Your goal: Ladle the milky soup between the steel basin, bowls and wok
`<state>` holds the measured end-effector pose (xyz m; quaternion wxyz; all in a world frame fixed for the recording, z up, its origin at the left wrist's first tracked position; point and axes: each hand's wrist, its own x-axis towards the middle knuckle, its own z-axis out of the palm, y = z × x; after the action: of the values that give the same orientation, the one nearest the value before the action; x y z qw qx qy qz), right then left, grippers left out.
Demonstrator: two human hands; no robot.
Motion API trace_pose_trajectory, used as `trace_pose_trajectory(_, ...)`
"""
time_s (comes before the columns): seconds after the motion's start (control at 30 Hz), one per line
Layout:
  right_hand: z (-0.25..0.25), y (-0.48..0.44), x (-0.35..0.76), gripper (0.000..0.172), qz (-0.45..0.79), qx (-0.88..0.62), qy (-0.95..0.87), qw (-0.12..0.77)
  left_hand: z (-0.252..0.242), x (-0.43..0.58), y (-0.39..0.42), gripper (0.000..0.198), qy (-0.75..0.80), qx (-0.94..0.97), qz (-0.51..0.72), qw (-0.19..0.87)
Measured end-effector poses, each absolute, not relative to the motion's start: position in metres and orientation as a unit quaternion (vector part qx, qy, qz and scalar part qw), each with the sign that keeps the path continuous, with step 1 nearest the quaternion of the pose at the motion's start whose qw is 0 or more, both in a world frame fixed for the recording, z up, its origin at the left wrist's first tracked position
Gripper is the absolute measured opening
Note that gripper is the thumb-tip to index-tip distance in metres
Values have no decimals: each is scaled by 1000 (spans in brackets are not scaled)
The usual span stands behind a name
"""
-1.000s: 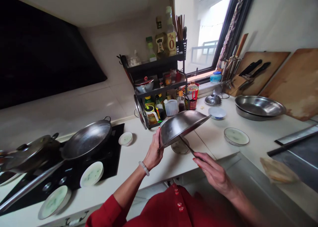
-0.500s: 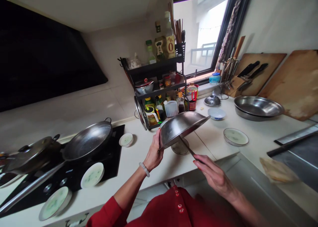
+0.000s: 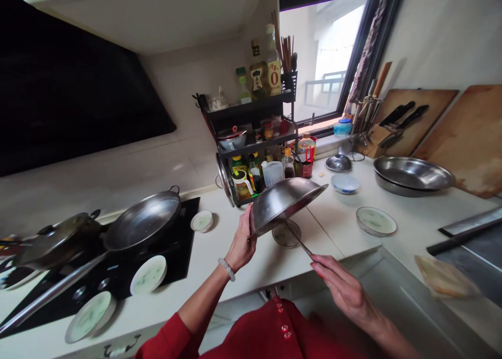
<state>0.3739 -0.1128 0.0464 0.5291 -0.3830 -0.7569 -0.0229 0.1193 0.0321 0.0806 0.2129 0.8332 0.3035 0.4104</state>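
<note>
I am holding the steel basin (image 3: 284, 204) tilted by its rim in my left hand (image 3: 241, 244), above the counter's front edge (image 3: 219, 275). My right hand (image 3: 345, 291) is gripping a thin utensil (image 3: 300, 241) under it, over a small dish (image 3: 285, 234). Whether anything has transferred, I cannot tell.

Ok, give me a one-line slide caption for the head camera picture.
Left hand tilts a steel bowl over a small dish while the right hand holds a thin utensil beneath it.

Your left hand (image 3: 241, 244) holds the steel basin (image 3: 286, 203) above the small dish (image 3: 285, 234), spice rack (image 3: 254, 144) behind, wok (image 3: 143, 220) at left
</note>
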Motion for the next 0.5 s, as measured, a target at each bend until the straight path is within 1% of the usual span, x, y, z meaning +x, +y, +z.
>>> trace_pose_trajectory(0.3, 55, -107, 372, 40, -33, -389, -747, 538, 74, 118, 35, 83, 307, 820, 436, 209)
trace_pose_trajectory(0.5, 35, -123, 374, 39, -7, -430, -722, 543, 71, 113, 35, 86, 350, 777, 460, 249)
